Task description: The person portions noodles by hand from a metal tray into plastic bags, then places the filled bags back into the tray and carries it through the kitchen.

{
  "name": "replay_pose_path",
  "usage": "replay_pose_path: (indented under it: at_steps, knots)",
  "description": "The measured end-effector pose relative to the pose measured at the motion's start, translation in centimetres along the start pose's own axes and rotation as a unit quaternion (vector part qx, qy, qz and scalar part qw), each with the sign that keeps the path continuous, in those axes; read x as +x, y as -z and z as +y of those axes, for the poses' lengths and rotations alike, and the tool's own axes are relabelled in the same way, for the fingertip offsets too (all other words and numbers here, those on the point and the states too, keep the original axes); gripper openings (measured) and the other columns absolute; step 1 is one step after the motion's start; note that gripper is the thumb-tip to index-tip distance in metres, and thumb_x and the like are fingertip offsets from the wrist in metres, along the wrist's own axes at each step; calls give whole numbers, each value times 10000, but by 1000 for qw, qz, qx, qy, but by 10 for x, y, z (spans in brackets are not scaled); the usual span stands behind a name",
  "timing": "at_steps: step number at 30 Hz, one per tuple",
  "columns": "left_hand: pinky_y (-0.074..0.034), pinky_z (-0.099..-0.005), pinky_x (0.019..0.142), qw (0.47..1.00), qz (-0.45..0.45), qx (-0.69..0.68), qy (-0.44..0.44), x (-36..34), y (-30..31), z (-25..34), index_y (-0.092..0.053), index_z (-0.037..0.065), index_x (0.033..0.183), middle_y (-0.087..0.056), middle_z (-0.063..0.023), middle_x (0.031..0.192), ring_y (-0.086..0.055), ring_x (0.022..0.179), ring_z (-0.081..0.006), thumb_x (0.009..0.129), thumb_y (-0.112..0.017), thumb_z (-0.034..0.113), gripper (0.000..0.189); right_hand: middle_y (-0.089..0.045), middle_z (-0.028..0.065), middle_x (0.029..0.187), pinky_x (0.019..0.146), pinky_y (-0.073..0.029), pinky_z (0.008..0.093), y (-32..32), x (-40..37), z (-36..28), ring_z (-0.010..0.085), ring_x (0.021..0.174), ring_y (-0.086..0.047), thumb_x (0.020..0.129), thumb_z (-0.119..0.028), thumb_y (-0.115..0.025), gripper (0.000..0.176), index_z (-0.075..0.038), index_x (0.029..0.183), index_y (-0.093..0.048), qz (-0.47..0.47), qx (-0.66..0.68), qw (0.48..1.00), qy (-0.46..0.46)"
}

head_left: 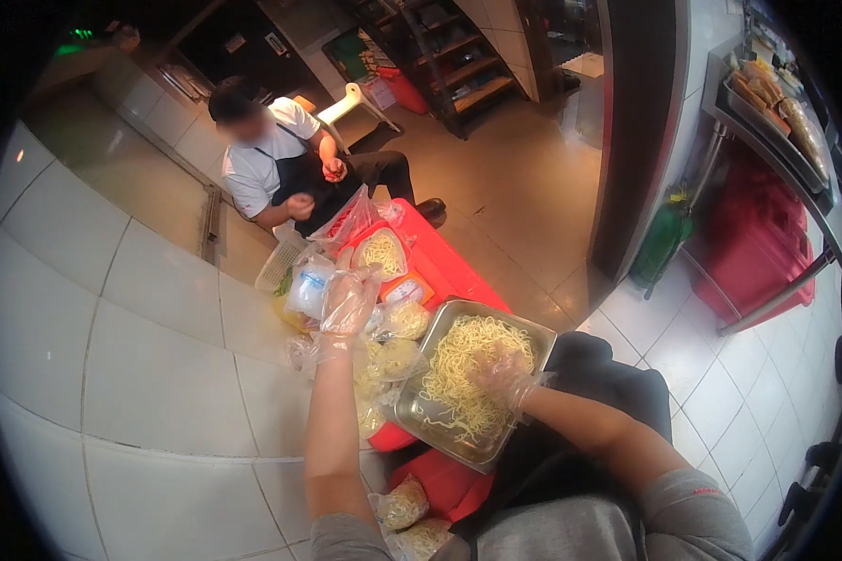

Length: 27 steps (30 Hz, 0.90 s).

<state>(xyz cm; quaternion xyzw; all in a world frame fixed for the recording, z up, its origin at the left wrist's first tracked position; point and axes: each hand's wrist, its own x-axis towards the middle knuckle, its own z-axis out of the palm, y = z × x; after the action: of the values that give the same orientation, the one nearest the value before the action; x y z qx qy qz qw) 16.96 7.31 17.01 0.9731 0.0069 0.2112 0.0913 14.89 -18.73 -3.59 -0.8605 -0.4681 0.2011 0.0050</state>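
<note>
My left hand (pixel 349 304), in a clear plastic glove, is raised with its fingers stretched out beside a clear bag of noodles (pixel 382 254). That bag lies open on a red kitchen scale (pixel 408 291). My right hand (pixel 501 372), also gloved, reaches into a heap of yellow noodles (pixel 463 365), its fingers curled and partly covered by the strands. The heap fills most of a metal tray (pixel 419 423), which sits tilted in front of my lap. Several tied bags of noodles (pixel 399 357) are between my left forearm and the tray.
Across the red table (pixel 449 265) sits a co-worker (pixel 281 168) in a dark apron, hands raised. A white tiled wall (pixel 159 346) runs along the left. More bagged noodles (pixel 402 503) lie low near my lap. Right of me are a pink bin (pixel 753 243) and a metal shelf (pixel 776 140).
</note>
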Motion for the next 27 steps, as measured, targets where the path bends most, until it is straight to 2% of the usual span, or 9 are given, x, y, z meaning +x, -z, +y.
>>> replay_pose_path:
  at_steps: [2,6,8,12,15,18,20,26,27]
  knots:
    - [-432,-415,1008,993,-43,-86,69,4,-7,4,-712,49,1088,-456,-281,1387,-531,1197,-413,832,-640,151,285,-147,91,1605,1045,-242,704,4,0,0,466,1435,-153,977,-342,-386,510,-312,1479,-302,-6,-1,1000,5]
    - [-393,-403,1052,998,-36,36,26,18,-69,-45,-675,23,1148,-427,-279,1417,-491,1239,-434,836,-629,179,352,-292,108,1550,977,-379,637,18,-6,8,435,1386,-302,961,-316,-419,493,-284,1450,-369,31,-14,999,37]
    - [-387,-396,1058,987,-63,-61,133,33,-73,-54,-621,0,1213,-465,-257,1388,-483,1253,-414,834,-612,128,401,-457,129,1412,931,-447,555,2,5,22,396,1265,-454,937,-296,-459,406,-235,1336,-502,71,49,993,83]
    - [-400,-367,1044,994,76,-73,28,51,-83,-106,-508,-23,1328,-555,-176,1304,-530,1224,-299,826,-591,35,511,-666,147,1068,809,-530,418,-2,19,41,327,981,-640,856,-213,-568,213,-126,1012,-685,133,341,931,-5]
    - [-419,-331,1017,897,39,-440,22,50,-34,-89,-451,2,1386,-549,-109,1304,-558,1149,-198,811,-585,-21,590,-684,167,879,762,-534,399,19,15,50,312,848,-670,793,-152,-626,115,-71,840,-692,180,161,968,64]
    - [-439,-289,978,935,-27,-311,167,24,56,-1,-450,3,1388,-510,-78,1348,-557,1111,-159,804,-590,-32,602,-685,131,939,821,-526,406,60,15,49,294,918,-657,761,-121,-671,158,-82,906,-721,156,228,956,96]
    - [-498,-301,911,875,-81,-423,221,-1,68,1,-435,13,1407,-525,-85,1340,-578,1101,-173,785,-588,-68,646,-680,135,758,719,-541,378,92,6,44,273,746,-684,715,-70,-697,88,-45,799,-698,277,296,900,163]
    - [-538,-325,869,764,-170,-567,258,-88,47,52,-394,15,1440,-469,-102,1409,-591,1102,-196,757,-588,-93,718,-722,74,821,679,-545,297,169,-16,39,133,710,-675,761,-5,-704,146,-52,897,-731,165,410,893,84]
    - [-540,-323,867,767,-184,-557,260,-105,27,50,-382,7,1444,-461,-114,1415,-591,1103,-203,761,-583,-87,718,-724,63,826,679,-539,276,177,-21,36,98,713,-655,792,-9,-688,140,-33,923,-733,211,423,872,129]
